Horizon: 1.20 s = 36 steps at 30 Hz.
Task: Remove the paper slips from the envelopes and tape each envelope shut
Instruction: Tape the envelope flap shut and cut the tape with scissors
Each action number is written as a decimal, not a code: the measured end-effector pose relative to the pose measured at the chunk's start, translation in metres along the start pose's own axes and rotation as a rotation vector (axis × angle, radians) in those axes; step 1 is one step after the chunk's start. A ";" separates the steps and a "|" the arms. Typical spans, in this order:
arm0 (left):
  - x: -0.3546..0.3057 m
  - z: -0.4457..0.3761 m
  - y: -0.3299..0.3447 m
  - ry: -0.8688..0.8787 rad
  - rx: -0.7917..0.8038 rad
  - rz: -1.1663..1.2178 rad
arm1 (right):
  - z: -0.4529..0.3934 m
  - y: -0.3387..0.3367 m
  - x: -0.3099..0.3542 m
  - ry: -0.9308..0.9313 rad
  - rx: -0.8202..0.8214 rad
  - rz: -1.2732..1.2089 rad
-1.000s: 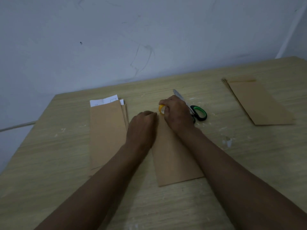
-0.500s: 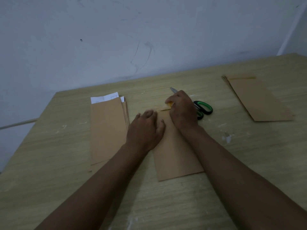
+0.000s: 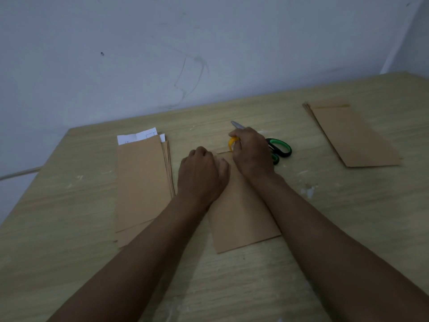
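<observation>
The envelope (image 3: 241,219) lay on the surface (image 3: 325,228) under both hands. The left hand (image 3: 202,175) pressed it with curled fingers while the right hand (image 3: 251,152) pinched the yellow tape (image 3: 231,143) at its top edge. If the envelope slipped, the tape could probably stick crooked.

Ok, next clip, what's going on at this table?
A person is sealing a brown envelope lying in front of them on the wooden table. The left hand presses down near its top edge, while the right hand holds a yellow tape roll at that edge. A stack of envelopes with white paper slips sticking out lies to the left, another pile of envelopes to the right, and green-handled scissors behind the right hand.
</observation>
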State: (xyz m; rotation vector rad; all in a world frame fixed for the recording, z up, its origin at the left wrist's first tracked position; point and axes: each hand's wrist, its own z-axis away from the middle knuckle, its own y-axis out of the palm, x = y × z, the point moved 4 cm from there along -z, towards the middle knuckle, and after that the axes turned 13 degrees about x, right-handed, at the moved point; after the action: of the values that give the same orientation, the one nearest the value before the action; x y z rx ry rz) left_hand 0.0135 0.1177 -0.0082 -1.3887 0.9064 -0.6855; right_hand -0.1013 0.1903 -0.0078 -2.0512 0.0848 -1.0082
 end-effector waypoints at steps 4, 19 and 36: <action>-0.002 0.002 0.003 -0.011 -0.050 -0.003 | 0.000 0.000 -0.001 0.020 0.001 -0.003; 0.000 0.000 0.006 0.070 0.017 -0.145 | 0.000 -0.009 -0.012 0.134 -0.086 0.019; -0.015 0.002 0.019 0.059 0.145 -0.130 | 0.001 -0.008 -0.012 0.145 -0.070 -0.008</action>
State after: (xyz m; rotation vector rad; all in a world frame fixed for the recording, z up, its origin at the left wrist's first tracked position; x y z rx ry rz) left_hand 0.0055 0.1325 -0.0248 -1.3116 0.8010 -0.8785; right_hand -0.1108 0.2005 -0.0102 -2.0400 0.1900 -1.1732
